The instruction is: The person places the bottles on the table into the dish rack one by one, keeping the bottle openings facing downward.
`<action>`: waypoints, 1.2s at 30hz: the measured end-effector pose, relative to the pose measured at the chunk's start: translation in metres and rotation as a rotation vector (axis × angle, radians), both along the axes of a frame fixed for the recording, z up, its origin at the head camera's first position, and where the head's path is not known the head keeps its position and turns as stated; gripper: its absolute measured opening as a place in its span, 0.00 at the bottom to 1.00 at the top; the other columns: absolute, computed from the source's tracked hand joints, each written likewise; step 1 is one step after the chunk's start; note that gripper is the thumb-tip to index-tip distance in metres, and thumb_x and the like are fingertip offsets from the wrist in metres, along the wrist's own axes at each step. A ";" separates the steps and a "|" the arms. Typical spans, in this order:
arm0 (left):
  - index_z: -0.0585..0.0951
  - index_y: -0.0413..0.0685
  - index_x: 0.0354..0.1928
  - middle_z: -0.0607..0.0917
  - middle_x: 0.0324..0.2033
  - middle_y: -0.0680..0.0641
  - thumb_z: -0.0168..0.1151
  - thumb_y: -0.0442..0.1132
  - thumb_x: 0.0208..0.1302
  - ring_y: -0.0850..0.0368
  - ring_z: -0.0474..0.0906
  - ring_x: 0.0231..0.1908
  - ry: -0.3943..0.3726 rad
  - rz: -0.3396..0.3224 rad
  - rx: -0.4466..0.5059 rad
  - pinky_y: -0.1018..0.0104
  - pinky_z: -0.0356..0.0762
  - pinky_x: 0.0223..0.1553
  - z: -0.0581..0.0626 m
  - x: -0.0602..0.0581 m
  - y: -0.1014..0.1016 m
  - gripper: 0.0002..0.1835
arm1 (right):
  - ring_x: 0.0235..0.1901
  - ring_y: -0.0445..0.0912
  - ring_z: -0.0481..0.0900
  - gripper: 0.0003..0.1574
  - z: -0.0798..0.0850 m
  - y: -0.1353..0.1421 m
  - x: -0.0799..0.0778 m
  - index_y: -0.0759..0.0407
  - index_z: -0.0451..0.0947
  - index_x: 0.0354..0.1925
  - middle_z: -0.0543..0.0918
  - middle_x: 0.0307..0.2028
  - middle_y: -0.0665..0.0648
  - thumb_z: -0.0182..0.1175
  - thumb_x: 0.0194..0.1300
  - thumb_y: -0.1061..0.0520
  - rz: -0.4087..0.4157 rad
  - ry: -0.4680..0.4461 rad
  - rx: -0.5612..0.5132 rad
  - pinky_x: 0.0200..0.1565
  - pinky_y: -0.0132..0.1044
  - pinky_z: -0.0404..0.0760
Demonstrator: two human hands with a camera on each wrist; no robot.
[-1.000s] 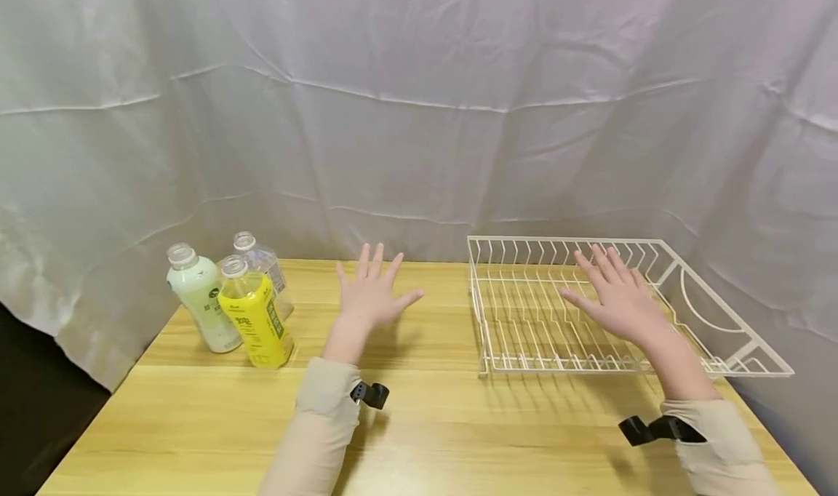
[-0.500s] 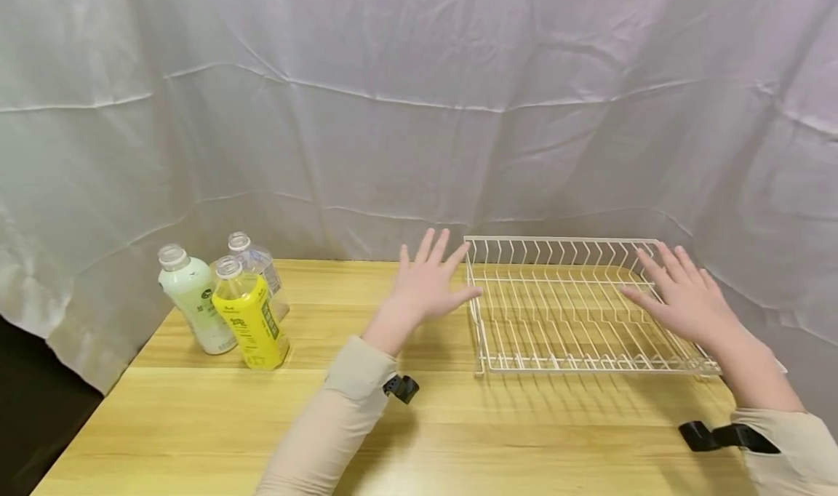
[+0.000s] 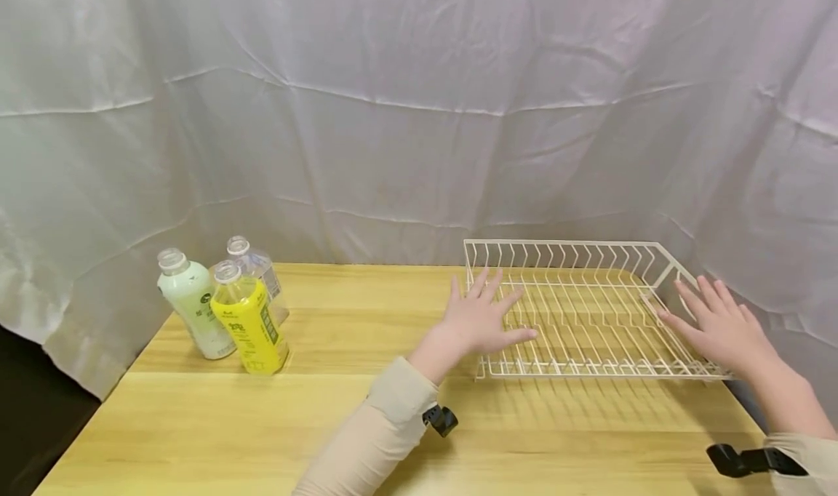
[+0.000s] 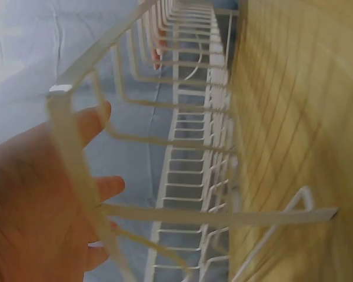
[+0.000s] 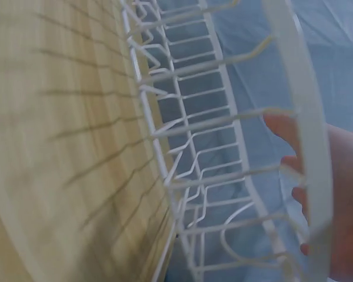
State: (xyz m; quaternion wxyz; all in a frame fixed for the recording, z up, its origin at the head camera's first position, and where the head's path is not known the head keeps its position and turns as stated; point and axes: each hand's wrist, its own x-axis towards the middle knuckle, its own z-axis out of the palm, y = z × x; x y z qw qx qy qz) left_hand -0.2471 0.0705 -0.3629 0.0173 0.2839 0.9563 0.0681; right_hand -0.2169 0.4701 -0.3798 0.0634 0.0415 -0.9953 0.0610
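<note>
A white wire dish rack (image 3: 563, 243) stands on the right part of the wooden table. Over its left end is my left hand (image 3: 476, 324), fingers spread and straight, holding nothing. In the left wrist view, rails of the rack cross in front of that hand (image 4: 23, 200). My right hand (image 3: 729, 332) is at the rack's right end, also with extended fingers and nothing held. The right wrist view shows the rack's white rail (image 5: 315, 153) overlapping the right hand (image 5: 350, 205).
At the table's left stand a yellow-labelled bottle (image 3: 252, 329), a pale green bottle (image 3: 198, 307) and a clear bottle (image 3: 263, 267), close together and uncapped. A grey curtain (image 3: 380, 154) hangs behind the wooden table (image 3: 262, 430).
Both hands have moved right; the left hand went from the open table to the rack's left end, the right hand from over the rack to its right end. Rack and bottles stay put.
</note>
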 end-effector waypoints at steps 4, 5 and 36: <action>0.46 0.79 0.75 0.39 0.78 0.52 0.30 0.79 0.60 0.49 0.30 0.77 -0.028 -0.001 0.037 0.35 0.29 0.71 -0.007 0.003 0.003 0.42 | 0.73 0.71 0.26 0.51 -0.008 0.007 0.001 0.55 0.34 0.77 0.36 0.73 0.76 0.44 0.72 0.33 -0.018 -0.013 -0.025 0.58 0.79 0.43; 0.46 0.79 0.75 0.40 0.78 0.52 0.30 0.79 0.60 0.49 0.30 0.77 -0.036 -0.001 0.044 0.35 0.29 0.71 -0.009 0.003 0.003 0.41 | 0.72 0.71 0.26 0.52 -0.010 0.008 0.001 0.55 0.34 0.77 0.36 0.73 0.76 0.44 0.72 0.33 -0.022 -0.015 -0.032 0.57 0.79 0.43; 0.51 0.77 0.75 0.35 0.77 0.53 0.38 0.75 0.64 0.52 0.24 0.77 -0.096 0.070 0.034 0.36 0.25 0.72 -0.015 -0.003 -0.078 0.39 | 0.70 0.76 0.33 0.64 -0.012 -0.078 0.005 0.68 0.32 0.75 0.36 0.70 0.84 0.41 0.67 0.24 -0.123 -0.071 -0.114 0.59 0.78 0.43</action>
